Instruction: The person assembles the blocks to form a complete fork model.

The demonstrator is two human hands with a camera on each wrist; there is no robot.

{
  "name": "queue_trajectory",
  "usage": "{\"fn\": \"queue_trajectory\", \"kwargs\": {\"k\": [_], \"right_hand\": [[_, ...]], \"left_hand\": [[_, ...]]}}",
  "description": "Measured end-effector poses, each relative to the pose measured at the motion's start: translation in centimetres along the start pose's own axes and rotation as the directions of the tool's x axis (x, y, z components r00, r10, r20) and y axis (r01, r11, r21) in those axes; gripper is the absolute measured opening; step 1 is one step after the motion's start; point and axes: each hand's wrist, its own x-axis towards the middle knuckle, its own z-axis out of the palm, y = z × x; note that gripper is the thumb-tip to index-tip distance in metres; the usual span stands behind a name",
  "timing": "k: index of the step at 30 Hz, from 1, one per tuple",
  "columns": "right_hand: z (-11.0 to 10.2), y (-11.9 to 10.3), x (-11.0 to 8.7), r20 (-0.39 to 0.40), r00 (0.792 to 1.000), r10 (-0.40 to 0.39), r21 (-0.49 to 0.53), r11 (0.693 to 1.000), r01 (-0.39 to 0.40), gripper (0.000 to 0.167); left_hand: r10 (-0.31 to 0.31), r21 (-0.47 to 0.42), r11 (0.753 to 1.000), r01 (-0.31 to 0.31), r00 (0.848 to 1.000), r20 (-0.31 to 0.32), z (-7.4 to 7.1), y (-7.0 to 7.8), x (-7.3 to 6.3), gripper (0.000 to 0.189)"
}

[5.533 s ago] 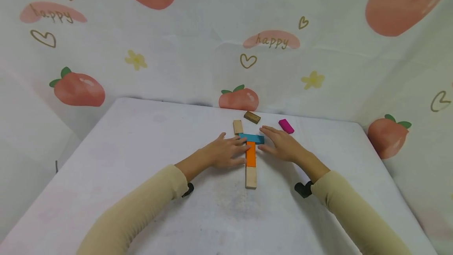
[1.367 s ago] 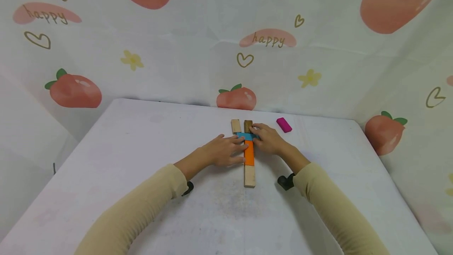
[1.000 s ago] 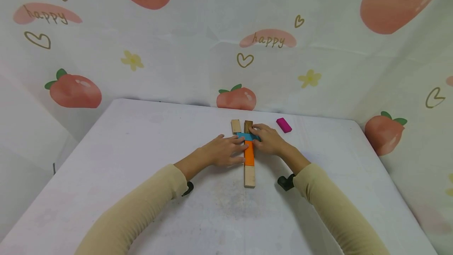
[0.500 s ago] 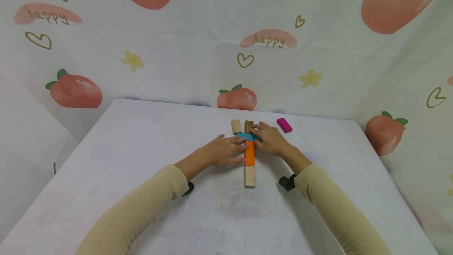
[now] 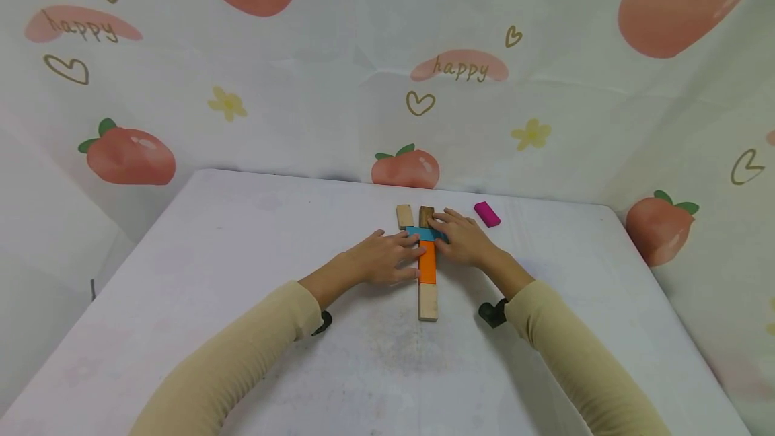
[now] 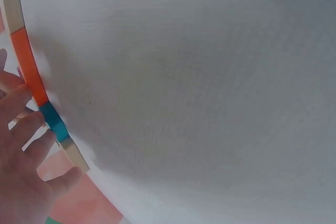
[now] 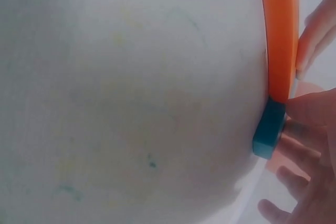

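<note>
Flat wooden blocks form a figure on the white table: a pale block (image 5: 428,303) nearest me, an orange block (image 5: 427,264) beyond it, then a blue block (image 5: 426,233) laid crosswise. Past the blue one, a brown block (image 5: 426,214) and a second pale block (image 5: 404,216) stand side by side with a gap. My left hand (image 5: 387,258) spreads its fingers against the left side of the orange block and over the blue block's left end. On the right, my right hand (image 5: 465,237) covers the blue block's right end, fingertips at the brown block.
A magenta block (image 5: 487,214) lies apart, to the right and beyond my right hand. The white table (image 5: 254,234) ends at a patterned cloth backdrop (image 5: 327,86). Both wrists carry a black strap-like piece (image 5: 493,313).
Since the earliest frame, the brown block has come nearer and turned lengthwise, against the blue block. My right hand moved left onto the blocks. In the last second almost nothing moves.
</note>
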Motion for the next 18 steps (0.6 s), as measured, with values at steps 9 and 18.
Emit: {"fn": "queue_trajectory", "kwargs": {"k": [9,18], "right_hand": [[0.1,1.5,-0.5,-0.008,1.000,-0.003,0.088,0.996,0.003,0.054],[-1.0,5.4,-2.2,-0.112,0.985,0.129,0.126,0.985,-0.115,0.052]], "left_hand": [[-0.002,0.002,1.000,0.002,1.000,0.001,-0.1,0.0,0.0,0.057],[-0.007,0.007,1.000,0.007,1.000,-0.001,0.0,0.1,0.0,0.056]]}}
